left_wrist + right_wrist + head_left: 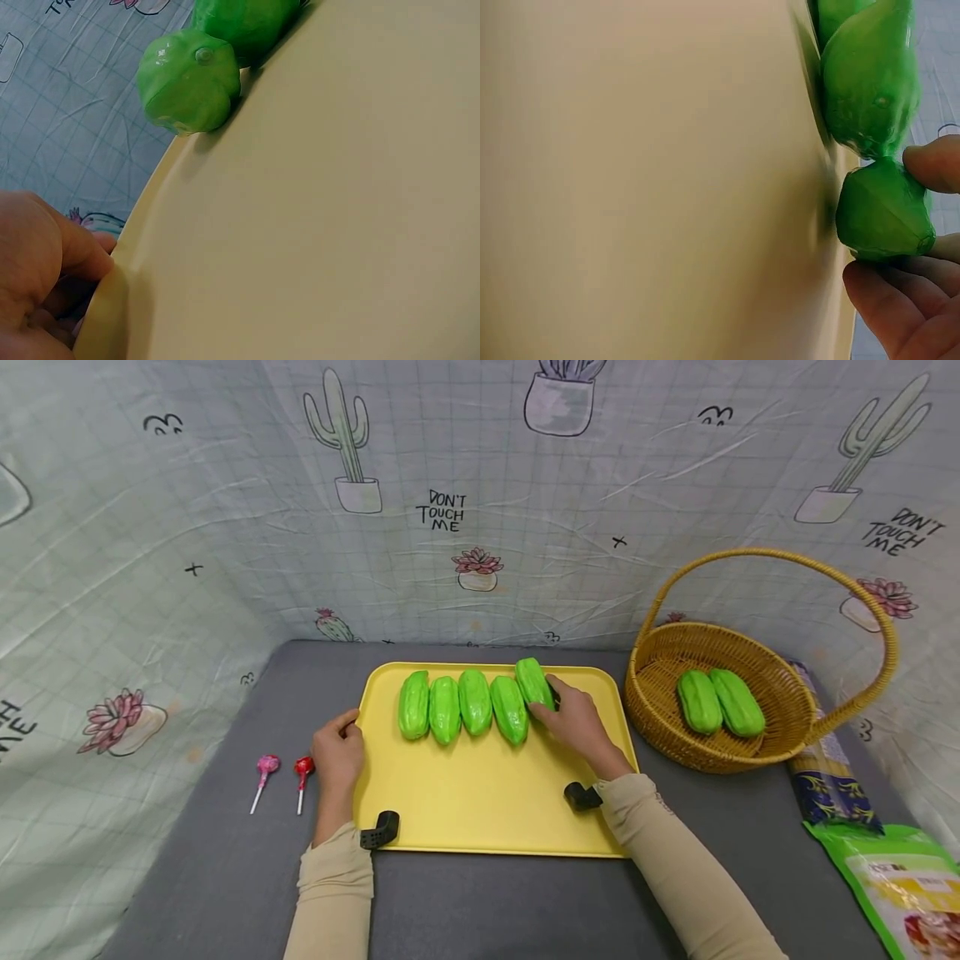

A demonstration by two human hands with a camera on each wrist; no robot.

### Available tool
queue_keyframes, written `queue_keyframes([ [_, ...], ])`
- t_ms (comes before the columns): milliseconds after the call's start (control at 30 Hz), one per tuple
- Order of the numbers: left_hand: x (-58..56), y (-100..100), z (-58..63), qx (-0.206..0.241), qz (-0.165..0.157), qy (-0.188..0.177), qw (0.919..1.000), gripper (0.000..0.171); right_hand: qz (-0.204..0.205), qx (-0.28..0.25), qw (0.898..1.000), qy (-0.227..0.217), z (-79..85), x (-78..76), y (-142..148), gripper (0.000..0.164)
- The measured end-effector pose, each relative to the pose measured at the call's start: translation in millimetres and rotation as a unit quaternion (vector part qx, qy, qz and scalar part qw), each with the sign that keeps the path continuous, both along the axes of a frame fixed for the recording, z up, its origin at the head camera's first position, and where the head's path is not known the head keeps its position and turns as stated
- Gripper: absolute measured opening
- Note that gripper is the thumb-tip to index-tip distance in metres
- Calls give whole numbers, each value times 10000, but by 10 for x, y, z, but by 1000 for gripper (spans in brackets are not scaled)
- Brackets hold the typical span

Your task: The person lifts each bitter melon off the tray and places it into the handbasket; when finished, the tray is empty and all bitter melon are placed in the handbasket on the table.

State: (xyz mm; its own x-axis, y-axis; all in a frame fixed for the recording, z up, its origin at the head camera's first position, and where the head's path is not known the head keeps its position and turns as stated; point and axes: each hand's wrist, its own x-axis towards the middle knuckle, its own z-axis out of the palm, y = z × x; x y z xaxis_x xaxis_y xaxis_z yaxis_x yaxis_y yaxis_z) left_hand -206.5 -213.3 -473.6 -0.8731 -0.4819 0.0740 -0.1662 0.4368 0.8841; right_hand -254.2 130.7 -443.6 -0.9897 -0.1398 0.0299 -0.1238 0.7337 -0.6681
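A yellow tray (480, 802) carries a row of shiny green ridged gourds, among them one at the left end (414, 706). My right hand (576, 720) grips the rightmost gourd (532, 681), which sits a little farther back than its neighbour (510, 710). The right wrist view shows thumb and fingers on opposite sides of that gourd (885, 214), close against the tray's surface. At the tray's left rim, my left hand (339, 752) has curled fingers holding the edge. Its fingertips (101, 262) meet the rim in the left wrist view.
On the right stands a wicker basket (675, 747) with a tall handle and two green gourds (720, 702) inside. Behind it lie a dark blue packet (828, 785) and a green bag (892, 877). Two lollipops, one pink (267, 765) and one red (303, 767), lie left of the tray.
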Motion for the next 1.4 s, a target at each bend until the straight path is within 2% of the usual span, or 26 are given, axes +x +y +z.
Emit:
queue_keyframes([
  [433,8,21,16,2,-9,-10,10000,38,63,8,9991,426,55,51,35,66],
  [867,-13,7,15,9,45,10,10000,37,-26,-235,9987,455,194,163,106,65],
  [1200,-9,2,22,115,3,-106,9999,37,29,-813,9949,592,278,275,203,70],
  [1400,-1,3,21,77,19,-113,9999,38,-13,-833,9934,783,317,331,258,70],
])
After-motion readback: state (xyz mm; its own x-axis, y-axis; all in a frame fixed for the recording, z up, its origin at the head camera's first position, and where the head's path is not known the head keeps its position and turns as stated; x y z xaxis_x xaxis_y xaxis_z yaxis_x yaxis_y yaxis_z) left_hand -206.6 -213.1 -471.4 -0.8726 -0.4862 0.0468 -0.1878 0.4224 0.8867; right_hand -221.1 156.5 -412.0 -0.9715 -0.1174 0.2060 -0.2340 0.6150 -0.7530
